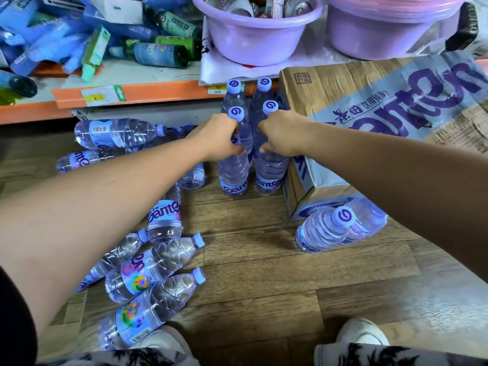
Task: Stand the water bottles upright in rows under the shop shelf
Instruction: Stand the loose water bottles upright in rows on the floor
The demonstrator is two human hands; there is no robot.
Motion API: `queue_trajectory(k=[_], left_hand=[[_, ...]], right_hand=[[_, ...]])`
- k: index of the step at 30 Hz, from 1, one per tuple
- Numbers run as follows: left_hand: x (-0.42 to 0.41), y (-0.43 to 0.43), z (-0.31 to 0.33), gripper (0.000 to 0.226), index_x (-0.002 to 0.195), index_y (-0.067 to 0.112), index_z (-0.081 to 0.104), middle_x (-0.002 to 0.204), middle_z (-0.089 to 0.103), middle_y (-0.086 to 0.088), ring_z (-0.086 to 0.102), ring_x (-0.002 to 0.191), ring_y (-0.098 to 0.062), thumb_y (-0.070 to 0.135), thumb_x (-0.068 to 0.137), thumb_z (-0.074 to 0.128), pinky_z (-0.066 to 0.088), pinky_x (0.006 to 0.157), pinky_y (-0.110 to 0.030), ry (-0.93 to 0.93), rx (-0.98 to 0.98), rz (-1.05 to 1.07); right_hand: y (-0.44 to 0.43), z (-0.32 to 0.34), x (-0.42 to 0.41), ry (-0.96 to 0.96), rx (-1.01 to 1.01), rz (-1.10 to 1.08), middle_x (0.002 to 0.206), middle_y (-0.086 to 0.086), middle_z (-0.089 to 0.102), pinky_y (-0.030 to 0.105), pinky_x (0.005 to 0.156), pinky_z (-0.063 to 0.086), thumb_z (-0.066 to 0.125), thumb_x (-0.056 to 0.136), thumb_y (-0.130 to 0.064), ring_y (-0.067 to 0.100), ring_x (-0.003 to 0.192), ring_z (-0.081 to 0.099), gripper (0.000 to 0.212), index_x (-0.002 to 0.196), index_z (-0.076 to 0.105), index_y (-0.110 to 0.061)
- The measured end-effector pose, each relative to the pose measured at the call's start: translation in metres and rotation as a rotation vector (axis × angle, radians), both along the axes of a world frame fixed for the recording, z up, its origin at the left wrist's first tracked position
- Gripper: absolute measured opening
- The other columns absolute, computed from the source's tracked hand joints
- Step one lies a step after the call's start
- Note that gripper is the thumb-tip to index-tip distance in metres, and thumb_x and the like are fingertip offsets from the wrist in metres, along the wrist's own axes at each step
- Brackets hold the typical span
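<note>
Clear water bottles with lilac caps stand upright on the wooden floor below the orange-edged shelf (pixel 148 93). My left hand (pixel 216 138) grips the neck of the front left bottle (pixel 233 175). My right hand (pixel 284 136) grips the neck of the front right bottle (pixel 269 175). Two more upright bottles (pixel 233 95) stand directly behind them, under the shelf edge. Several bottles lie on their sides to the left (pixel 118 133) and at the lower left (pixel 150 270). Two more lie by the box (pixel 324 228).
A large cardboard box (pixel 369 107) sits tight against the right of the upright bottles. Purple basins (pixel 258 35) and scattered blue and green packages (pixel 92 35) fill the shelf above. My shoes (pixel 361 332) are at the bottom edge.
</note>
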State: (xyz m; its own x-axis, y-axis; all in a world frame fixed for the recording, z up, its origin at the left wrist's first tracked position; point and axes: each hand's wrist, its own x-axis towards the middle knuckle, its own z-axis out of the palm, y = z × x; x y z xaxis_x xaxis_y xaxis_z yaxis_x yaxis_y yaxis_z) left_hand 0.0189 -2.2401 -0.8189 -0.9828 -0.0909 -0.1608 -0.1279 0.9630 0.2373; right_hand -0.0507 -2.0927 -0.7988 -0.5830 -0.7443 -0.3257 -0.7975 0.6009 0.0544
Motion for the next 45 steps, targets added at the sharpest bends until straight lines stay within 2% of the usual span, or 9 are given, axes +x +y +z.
queue_trajectory(k=[5, 9, 15, 19, 24, 29, 33, 39, 45], left_hand=[[-0.004, 0.002, -0.002, 0.037, 0.069, 0.005, 0.052, 0.077, 0.047, -0.009, 0.055, 0.079, -0.034, 0.037, 0.078, 0.068, 0.043, 0.065, -0.040, 0.031, -0.026, 0.003], [-0.007, 0.007, 0.000, 0.040, 0.067, 0.012, 0.040, 0.076, 0.041, -0.005, 0.045, 0.076, -0.027, 0.040, 0.084, 0.062, 0.032, 0.064, -0.034, 0.053, -0.076, -0.003], [-0.007, 0.016, -0.003, 0.033, 0.084, 0.008, 0.047, 0.104, 0.055, -0.018, 0.056, 0.093, -0.035, 0.039, 0.087, 0.060, 0.041, 0.070, -0.036, 0.016, -0.084, -0.029], [-0.006, 0.013, -0.002, 0.033, 0.083, 0.010, 0.046, 0.094, 0.047, -0.012, 0.056, 0.093, -0.035, 0.038, 0.086, 0.061, 0.039, 0.069, -0.033, 0.012, -0.050, -0.033], [-0.003, 0.012, -0.004, 0.040, 0.100, 0.000, 0.054, 0.112, 0.052, -0.018, 0.056, 0.097, -0.036, 0.037, 0.087, 0.059, 0.044, 0.079, -0.039, 0.028, -0.043, -0.047], [-0.002, 0.010, -0.007, 0.042, 0.100, 0.002, 0.054, 0.107, 0.052, -0.017, 0.056, 0.095, -0.035, 0.037, 0.081, 0.067, 0.046, 0.081, -0.040, 0.027, 0.017, -0.083], [-0.002, 0.004, -0.002, 0.058, 0.103, 0.003, 0.051, 0.106, 0.051, -0.015, 0.053, 0.094, -0.030, 0.043, 0.070, 0.076, 0.043, 0.076, -0.035, -0.060, -0.007, -0.130], [0.000, 0.003, -0.003, 0.048, 0.105, 0.004, 0.048, 0.112, 0.047, -0.014, 0.056, 0.096, -0.035, 0.036, 0.077, 0.072, 0.038, 0.067, -0.034, -0.047, -0.103, -0.182], [0.004, 0.000, -0.004, 0.051, 0.104, 0.004, 0.047, 0.115, 0.045, -0.013, 0.057, 0.093, -0.037, 0.040, 0.077, 0.071, 0.035, 0.064, -0.034, -0.007, -0.167, -0.200]], right_hand=[[-0.001, -0.001, -0.003, -0.038, -0.051, -0.005, 0.112, 0.017, 0.060, 0.040, 0.081, 0.050, 0.062, 0.087, -0.024, 0.037, 0.100, 0.058, 0.029, 0.107, 0.058, -0.004], [-0.002, -0.001, -0.003, -0.034, -0.082, -0.020, 0.114, 0.016, 0.057, 0.039, 0.080, 0.049, 0.059, 0.085, -0.014, 0.035, 0.101, 0.058, 0.024, 0.107, 0.059, -0.005], [-0.003, -0.002, -0.005, -0.034, -0.083, -0.028, 0.111, 0.016, 0.059, 0.038, 0.077, 0.050, 0.058, 0.084, -0.012, 0.034, 0.099, 0.059, 0.021, 0.104, 0.060, -0.005], [-0.003, 0.000, -0.006, -0.052, -0.075, -0.031, 0.110, 0.015, 0.061, 0.039, 0.081, 0.053, 0.059, 0.084, -0.015, 0.033, 0.100, 0.059, 0.022, 0.104, 0.060, -0.006], [-0.005, 0.001, -0.007, -0.073, -0.033, -0.042, 0.107, 0.013, 0.064, 0.037, 0.077, 0.052, 0.066, 0.081, -0.022, 0.031, 0.098, 0.061, 0.029, 0.104, 0.062, -0.006], [-0.008, 0.002, -0.008, -0.085, -0.006, -0.046, 0.107, 0.010, 0.061, 0.032, 0.067, 0.046, 0.065, 0.080, -0.024, 0.030, 0.097, 0.060, 0.030, 0.104, 0.058, -0.009], [-0.009, 0.002, -0.010, -0.076, -0.008, -0.029, 0.107, 0.011, 0.061, 0.031, 0.066, 0.044, 0.061, 0.080, -0.021, 0.030, 0.097, 0.060, 0.027, 0.104, 0.059, -0.010], [-0.005, 0.006, -0.010, -0.114, -0.023, -0.020, 0.108, 0.014, 0.063, 0.039, 0.079, 0.051, 0.065, 0.081, -0.020, 0.031, 0.099, 0.059, 0.029, 0.105, 0.060, -0.005], [-0.006, 0.009, -0.010, -0.129, -0.003, 0.009, 0.107, 0.011, 0.063, 0.038, 0.078, 0.050, 0.066, 0.081, -0.021, 0.030, 0.098, 0.059, 0.027, 0.103, 0.059, -0.008]])
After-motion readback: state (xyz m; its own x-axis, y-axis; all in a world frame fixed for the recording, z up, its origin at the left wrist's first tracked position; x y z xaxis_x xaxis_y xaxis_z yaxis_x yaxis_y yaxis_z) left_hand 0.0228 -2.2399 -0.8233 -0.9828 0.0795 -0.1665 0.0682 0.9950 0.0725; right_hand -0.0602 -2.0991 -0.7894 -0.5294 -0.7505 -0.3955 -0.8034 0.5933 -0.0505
